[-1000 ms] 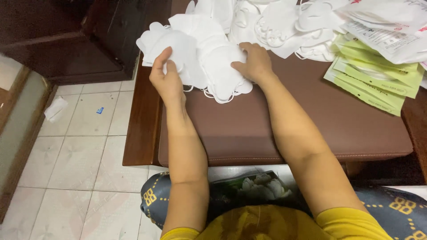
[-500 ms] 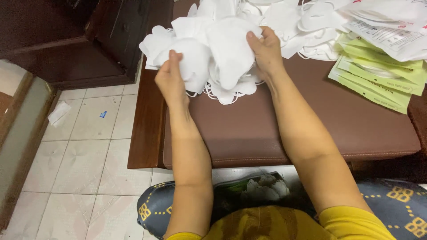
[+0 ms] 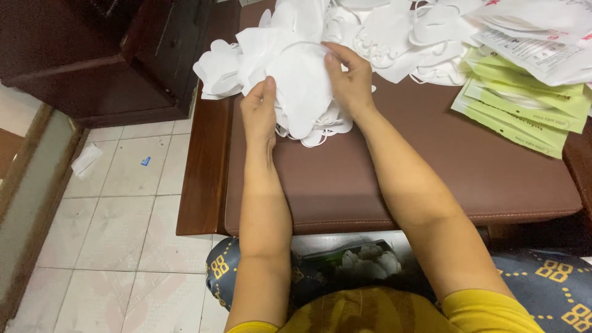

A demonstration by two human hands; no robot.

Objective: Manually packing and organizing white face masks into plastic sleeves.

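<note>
Both hands hold one bunch of white face masks (image 3: 296,86): the left hand (image 3: 259,114) presses its side, the right hand (image 3: 351,80) pinches the top edge, each grip closed on it. It sits at the brown tabletop's (image 3: 394,185) far end. The masks look soft, light and floppy, best held by the edges. More white masks (image 3: 401,31) and flat green packets (image 3: 524,111) lie near.
</note>
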